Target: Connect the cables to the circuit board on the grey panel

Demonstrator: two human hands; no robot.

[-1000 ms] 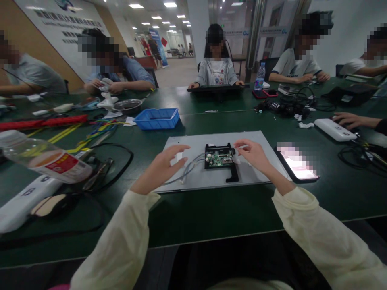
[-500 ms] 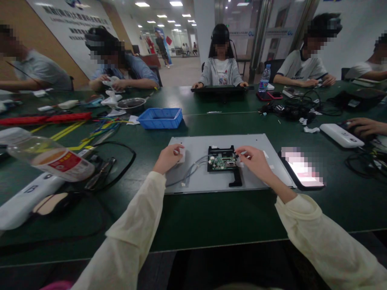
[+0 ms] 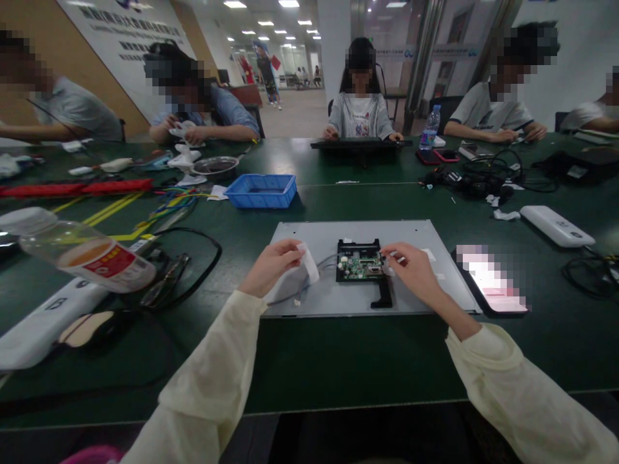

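Note:
My left hand [image 3: 276, 265] pinches a strip of white paper or tape [image 3: 309, 263], holding it up over the left part of a flat grey panel [image 3: 416, 235]. A green circuit board [image 3: 360, 265] sits in a black bracket [image 3: 382, 293] on the panel. Grey cables [image 3: 302, 289] run from the board's left side, partly behind the strip. At the board's right edge is my right hand [image 3: 409, 267], its thumb and fingertips closed together. Whatever those fingertips hold is too small to name. White bits of tape [image 3: 428, 254] lie on the panel beyond that hand.
A lit phone [image 3: 493, 283] lies right of the panel, with a white power bank [image 3: 556, 225] beyond. Behind the panel stands a blue tray [image 3: 261, 191]. A drink bottle [image 3: 101, 258], cables and a long white device [image 3: 53, 319] crowd the left. Several people sit around the table.
My left hand has lifted the white strip and moved it right, toward the board. My right hand stays by the board's right edge. Another person's hand at the far right has left view.

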